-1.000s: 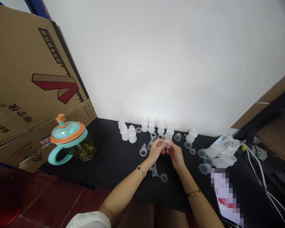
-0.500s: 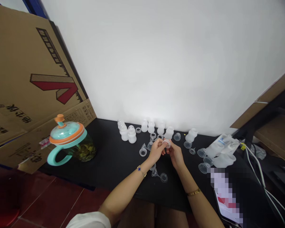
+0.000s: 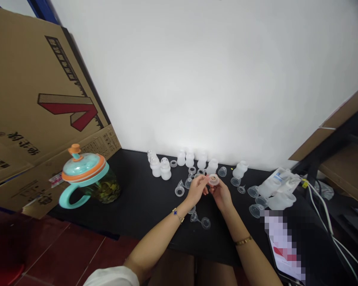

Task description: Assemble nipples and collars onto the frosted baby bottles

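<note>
My left hand (image 3: 196,190) and my right hand (image 3: 221,194) meet over the black table (image 3: 143,202), both pinching one small clear plastic ring-shaped part (image 3: 213,180) between the fingertips. Its round face is turned toward me. Just below my hands lie loose clear funnel-shaped pieces (image 3: 201,220). Behind my hands small white bottles (image 3: 201,161) stand in a row by the wall, and two more white bottles (image 3: 161,168) stand to the left.
A glass jug with a teal handle and orange-rimmed lid (image 3: 86,180) stands at the table's left end, against cardboard boxes (image 3: 32,107). Clear cups and a plastic bag (image 3: 276,188) lie at the right, beside white cables (image 3: 325,216) and a dark shelf (image 3: 343,139).
The clear part between my fingers has been turned so that its round face points toward me. My hands stay in the same spot.
</note>
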Action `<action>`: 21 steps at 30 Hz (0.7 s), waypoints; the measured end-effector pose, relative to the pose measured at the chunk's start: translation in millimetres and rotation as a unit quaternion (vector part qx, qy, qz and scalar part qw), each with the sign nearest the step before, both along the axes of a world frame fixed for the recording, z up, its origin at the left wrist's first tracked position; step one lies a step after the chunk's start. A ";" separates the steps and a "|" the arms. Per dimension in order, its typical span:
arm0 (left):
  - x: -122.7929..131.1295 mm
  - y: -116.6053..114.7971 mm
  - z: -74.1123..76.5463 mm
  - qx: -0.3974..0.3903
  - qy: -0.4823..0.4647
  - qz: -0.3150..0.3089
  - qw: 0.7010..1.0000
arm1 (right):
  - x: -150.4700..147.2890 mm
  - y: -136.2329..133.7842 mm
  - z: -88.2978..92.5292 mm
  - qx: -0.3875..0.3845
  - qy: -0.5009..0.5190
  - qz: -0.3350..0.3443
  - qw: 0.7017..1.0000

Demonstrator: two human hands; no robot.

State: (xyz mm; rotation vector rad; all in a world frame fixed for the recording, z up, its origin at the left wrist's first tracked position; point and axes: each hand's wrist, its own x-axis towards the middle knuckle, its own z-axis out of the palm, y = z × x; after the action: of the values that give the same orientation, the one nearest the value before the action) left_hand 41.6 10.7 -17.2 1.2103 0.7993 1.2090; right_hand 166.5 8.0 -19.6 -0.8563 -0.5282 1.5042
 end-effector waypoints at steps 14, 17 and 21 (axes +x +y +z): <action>0.9 -0.6 1.2 -0.002 0.008 -0.002 1.000 | 2.2 3.3 -3.4 -0.045 0.020 -0.005 0.999; 0.9 0.1 0.0 -0.004 0.003 0.000 1.000 | 1.1 2.8 -2.5 -0.058 0.010 -0.001 0.998; 1.3 2.6 -3.0 -0.014 -0.013 0.007 1.000 | -0.6 1.2 -3.3 -0.062 -0.010 0.011 0.998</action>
State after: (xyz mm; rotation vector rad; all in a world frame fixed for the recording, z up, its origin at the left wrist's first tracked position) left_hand 42.9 13.3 -20.2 1.1657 0.8034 1.2198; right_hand 165.9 9.2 -22.8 -0.9655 -0.4633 1.5625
